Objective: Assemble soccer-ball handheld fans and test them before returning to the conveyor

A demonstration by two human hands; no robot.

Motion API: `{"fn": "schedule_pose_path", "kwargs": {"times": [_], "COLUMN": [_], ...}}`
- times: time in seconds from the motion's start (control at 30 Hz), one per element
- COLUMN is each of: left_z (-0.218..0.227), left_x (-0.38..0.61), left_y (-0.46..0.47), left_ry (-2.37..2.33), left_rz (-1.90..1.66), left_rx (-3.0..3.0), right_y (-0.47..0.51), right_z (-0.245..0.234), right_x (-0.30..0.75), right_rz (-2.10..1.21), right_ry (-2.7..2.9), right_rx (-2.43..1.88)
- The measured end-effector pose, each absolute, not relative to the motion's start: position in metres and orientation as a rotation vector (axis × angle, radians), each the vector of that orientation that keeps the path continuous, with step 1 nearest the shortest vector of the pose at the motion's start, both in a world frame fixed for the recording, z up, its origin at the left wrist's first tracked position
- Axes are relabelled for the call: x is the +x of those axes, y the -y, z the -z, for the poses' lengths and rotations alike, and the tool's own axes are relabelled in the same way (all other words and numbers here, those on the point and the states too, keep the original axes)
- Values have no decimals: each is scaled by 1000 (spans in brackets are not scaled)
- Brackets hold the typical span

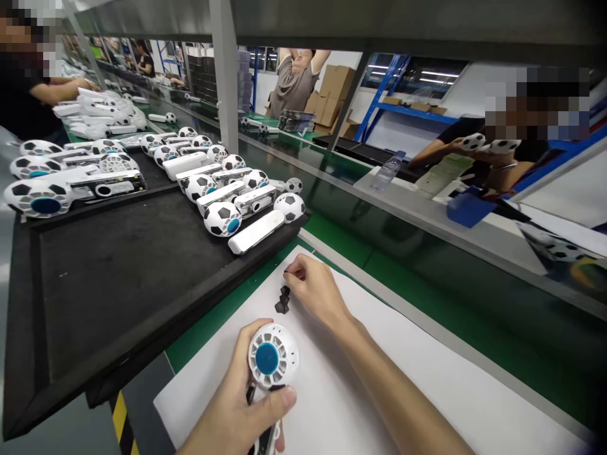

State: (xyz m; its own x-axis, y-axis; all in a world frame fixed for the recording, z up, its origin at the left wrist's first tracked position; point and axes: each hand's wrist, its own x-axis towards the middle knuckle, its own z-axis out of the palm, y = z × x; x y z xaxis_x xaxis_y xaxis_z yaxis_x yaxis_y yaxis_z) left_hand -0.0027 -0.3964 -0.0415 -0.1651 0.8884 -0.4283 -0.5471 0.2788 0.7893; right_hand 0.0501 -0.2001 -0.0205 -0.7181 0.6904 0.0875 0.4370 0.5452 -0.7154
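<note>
My left hand (244, 404) grips a white hand-held fan (272, 359) with a round grille and a blue centre, held over a white sheet (360, 404). Its dark handle runs down through my fingers. My right hand (315, 291) rests on the sheet further away, fingertips pinched on a small black piece (288, 272). A few more small black pieces (282, 300) lie on the sheet just left of that hand.
A large black tray (118, 265) at the left carries several football-patterned fans (222, 218) along its far side. A dark conveyor belt (427, 253) runs past on the right. Other people work at the far left and across the belt.
</note>
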Motion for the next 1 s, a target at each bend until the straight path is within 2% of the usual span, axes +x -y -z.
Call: {"fn": "schedule_pose_path", "kwargs": {"times": [0.13,0.3,0.63,1.0], "left_z": [40,32,3,7], "left_x": [2,16,56,70], "left_y": [392,382,372,368], "left_ry": [-1193,-1264,-1419,-1408], "left_rz": [-1389,-1527,-1638,-1678], "left_rx": [411,426,339,343], "right_y": [235,277,294,298], "right_z": [-12,-38,-25,-25], "right_x": [89,128,147,163], "right_rz": [-1155,-1192,-961,-1143], "right_ry": [2315,2161,1921,1980], "right_rx": [-869,-822,-892,-900]}}
